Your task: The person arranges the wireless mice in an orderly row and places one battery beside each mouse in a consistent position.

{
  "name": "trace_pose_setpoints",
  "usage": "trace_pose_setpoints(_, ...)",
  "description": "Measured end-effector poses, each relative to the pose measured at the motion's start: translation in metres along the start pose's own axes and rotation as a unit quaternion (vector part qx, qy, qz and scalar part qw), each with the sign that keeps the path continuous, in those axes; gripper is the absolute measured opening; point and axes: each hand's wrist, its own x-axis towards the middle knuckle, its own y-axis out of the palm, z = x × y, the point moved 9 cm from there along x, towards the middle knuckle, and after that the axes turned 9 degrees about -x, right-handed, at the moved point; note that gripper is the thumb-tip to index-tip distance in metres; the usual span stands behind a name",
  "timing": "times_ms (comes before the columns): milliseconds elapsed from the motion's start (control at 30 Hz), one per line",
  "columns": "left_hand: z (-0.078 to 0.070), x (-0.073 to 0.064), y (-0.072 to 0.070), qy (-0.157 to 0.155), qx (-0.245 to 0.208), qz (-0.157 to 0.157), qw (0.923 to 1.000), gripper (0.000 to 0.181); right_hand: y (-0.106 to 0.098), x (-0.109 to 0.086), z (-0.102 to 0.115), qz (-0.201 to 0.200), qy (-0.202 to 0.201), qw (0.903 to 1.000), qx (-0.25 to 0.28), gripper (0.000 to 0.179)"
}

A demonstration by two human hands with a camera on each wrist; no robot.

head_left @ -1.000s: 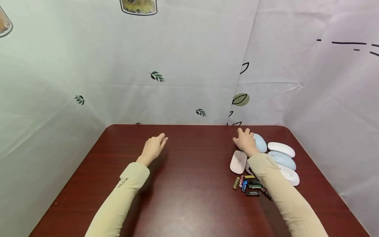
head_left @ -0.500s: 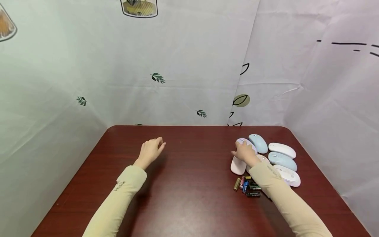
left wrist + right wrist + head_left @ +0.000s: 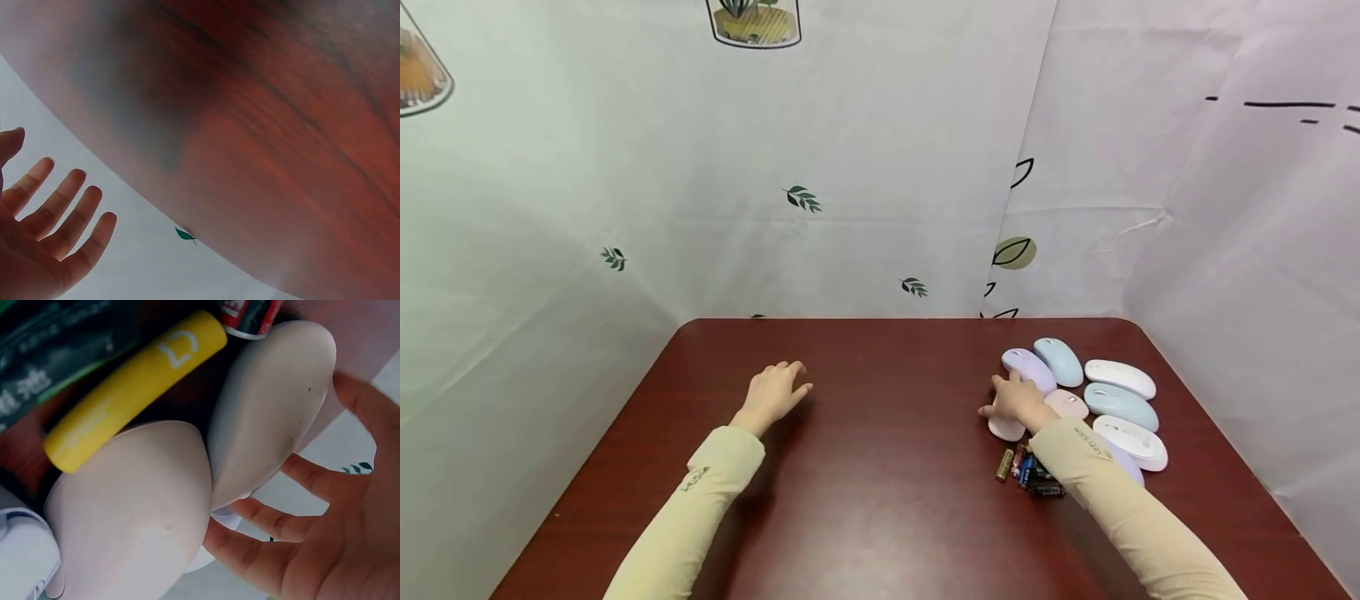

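Note:
My right hand (image 3: 1018,400) is over a pale pink computer mouse (image 3: 1006,429) at the right of the table, hiding its far half. In the right wrist view, the thumb and spread fingers lie right along the edges of that mouse. A second pinkish mouse (image 3: 131,506) sits beside it, with a yellow battery (image 3: 134,390) close by. Just beyond the hand lies a lavender mouse (image 3: 1030,369). My left hand (image 3: 769,396) hovers over the table's left half, holding nothing; its fingers are spread in the left wrist view.
Farther right lie two light blue mice, one of them at the back (image 3: 1058,362), and white mice (image 3: 1120,378). Several batteries (image 3: 1026,472) cluster nearer me, partly behind the right sleeve. The dark red table (image 3: 865,467) ends against a white patterned curtain (image 3: 865,167).
My right hand has drawn back toward me, from beside the far blue mouse, past the lavender one, onto the pale pink mouse. My left hand has shifted slightly left and nearer, its fingers spreading.

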Motion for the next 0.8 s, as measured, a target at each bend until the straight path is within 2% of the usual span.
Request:
trace_pose_setpoints(100, 0.006, -0.004, 0.004, -0.013, -0.001, 0.016, 0.9998, 0.035, 0.003, 0.0, 0.003, 0.021, -0.014, 0.9996, -0.014, 0.064)
trace_pose_setpoints(200, 0.011, -0.008, 0.004, -0.016, -0.001, 0.014, 0.9998, 0.035, 0.003, 0.0, 0.006, 0.023, -0.015, 0.9995, -0.011, 0.065)
trace_pose_setpoints(433, 0.023, -0.012, 0.002, -0.018, 0.015, 0.016, 0.9996, 0.036, 0.002, 0.001, 0.004, 0.001, 0.009, 0.9999, 0.009, 0.051)
trace_pose_setpoints(667, 0.034, -0.013, 0.001, -0.036, 0.012, 0.025, 0.999, 0.038, 0.002, 0.007, 0.006, -0.024, -0.001, 0.9997, -0.005, 0.046)
trace_pose_setpoints(800, 0.038, -0.014, -0.002, -0.036, 0.013, 0.025, 0.999, 0.038, 0.002, 0.01, 0.005, -0.046, -0.001, 0.9989, 0.005, 0.043)
